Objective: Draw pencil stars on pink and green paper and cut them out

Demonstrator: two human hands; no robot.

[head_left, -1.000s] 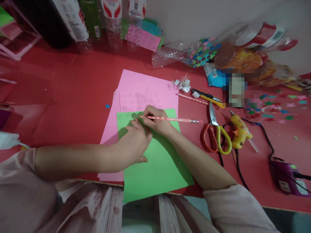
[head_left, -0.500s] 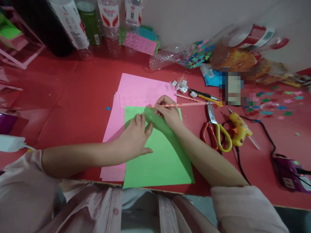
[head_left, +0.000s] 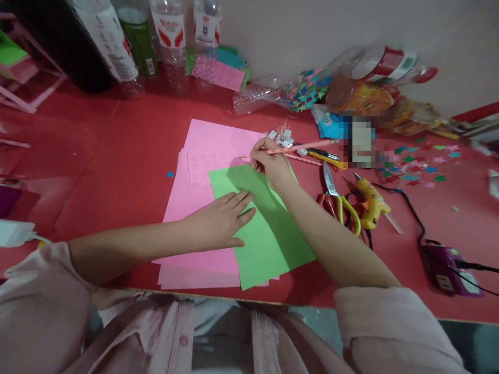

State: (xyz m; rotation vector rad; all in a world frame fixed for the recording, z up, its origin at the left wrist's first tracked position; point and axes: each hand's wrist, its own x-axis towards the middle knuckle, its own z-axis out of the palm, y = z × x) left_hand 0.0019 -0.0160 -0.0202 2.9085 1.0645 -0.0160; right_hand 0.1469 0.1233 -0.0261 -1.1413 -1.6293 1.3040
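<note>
My right hand (head_left: 271, 162) is closed around a pink patterned pencil (head_left: 304, 147), whose tip points left over the upper edge of the green sheet (head_left: 273, 228). Fingers spread, my left hand (head_left: 220, 221) lies flat across the green sheet and the pink sheets (head_left: 179, 208) beneath it. The green sheet sits tilted on the pink ones. Rows of small star outlines (head_left: 205, 166) show on the pink paper at the upper left of the green sheet.
Scissors (head_left: 329, 182), a yellow glue gun (head_left: 372, 202) and a purple power block (head_left: 444, 270) are on the right. Bottles (head_left: 169, 36) stand at the back left. Small cut stars (head_left: 421, 163) lie at the right, beside a blurred-out object.
The green sheet has turned and moved right, uncovering more pink paper and star outlines. My left hand has shifted slightly right and lies flatter. The pencil's rear end has risen.
</note>
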